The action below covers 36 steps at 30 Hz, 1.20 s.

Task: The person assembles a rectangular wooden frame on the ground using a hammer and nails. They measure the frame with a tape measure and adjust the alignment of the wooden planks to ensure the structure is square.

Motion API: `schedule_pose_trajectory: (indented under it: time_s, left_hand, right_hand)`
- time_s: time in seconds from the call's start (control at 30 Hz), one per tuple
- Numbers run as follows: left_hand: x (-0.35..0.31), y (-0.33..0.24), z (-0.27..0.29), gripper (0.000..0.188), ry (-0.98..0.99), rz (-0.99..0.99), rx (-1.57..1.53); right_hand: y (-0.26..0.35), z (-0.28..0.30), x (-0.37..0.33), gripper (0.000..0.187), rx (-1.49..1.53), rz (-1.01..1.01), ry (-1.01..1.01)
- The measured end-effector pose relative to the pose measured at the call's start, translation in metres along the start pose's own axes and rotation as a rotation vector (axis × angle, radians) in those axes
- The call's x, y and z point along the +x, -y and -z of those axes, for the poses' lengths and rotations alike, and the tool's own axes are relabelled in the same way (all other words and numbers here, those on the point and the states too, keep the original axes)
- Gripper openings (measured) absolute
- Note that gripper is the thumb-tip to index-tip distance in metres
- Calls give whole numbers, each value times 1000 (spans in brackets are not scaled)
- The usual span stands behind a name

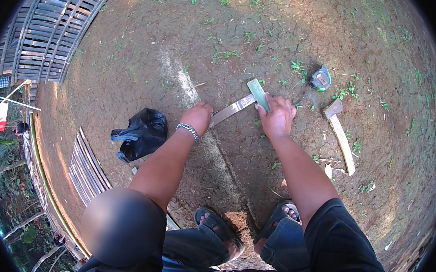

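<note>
My left hand (pixel 197 117), with a chain bracelet at the wrist, is closed round the near end of a machete (pixel 233 110). Its handle is hidden in my fist, and the straight metal blade points away to the right, low over the ground. My right hand (pixel 278 115) grips a flat, pale green whetstone (pixel 257 92) between thumb and fingers. The stone lies crosswise against the far end of the blade, covering its tip. Just beyond my right hand a tape measure (pixel 321 78) rests on the soil. To the right lies a hatchet (pixel 340 134) with a pale wooden handle.
A crumpled black plastic bag (pixel 142 133) is left of my left forearm. Bamboo slats (pixel 89 167) lie farther left, and a slatted bamboo panel (pixel 48 28) stands at the far left. My sandalled feet (pixel 216 229) are on bare earth with small weeds. A blurred round patch covers my left upper arm.
</note>
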<state>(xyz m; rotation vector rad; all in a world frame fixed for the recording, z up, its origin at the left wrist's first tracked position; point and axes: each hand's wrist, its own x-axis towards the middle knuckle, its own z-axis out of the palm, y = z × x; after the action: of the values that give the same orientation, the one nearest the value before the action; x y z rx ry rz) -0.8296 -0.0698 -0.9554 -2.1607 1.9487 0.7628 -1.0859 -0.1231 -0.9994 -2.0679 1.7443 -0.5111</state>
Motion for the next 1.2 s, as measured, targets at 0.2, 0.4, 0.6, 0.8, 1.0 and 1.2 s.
schedule_pose_trajectory:
  time_s: [0.2, 0.4, 0.6, 0.8, 1.0, 1.2]
  left_hand:
    - [8, 4, -3, 19, 82, -48, 132]
    - [3, 3, -3, 14, -144, -75, -59]
    - [-31, -35, 1, 11, -11, 143, -837]
    - [-66, -67, -22, 14, 316, 189, -1231]
    - [-80, -77, -23, 15, 552, 54, -1250]
    - [-77, -79, -19, 19, 557, 79, -1226]
  right_hand:
    - [1, 1, 0, 49, 1, -2, 19]
    - [1, 0, 1, 48, 5, 11, -4]
    - [-3, -1, 0, 49, 9, 7, -4]
    - [14, 32, -6, 43, 172, 207, -2]
    - [7, 72, -51, 23, 433, 691, 313]
    - [3, 83, -62, 8, 468, 582, 359]
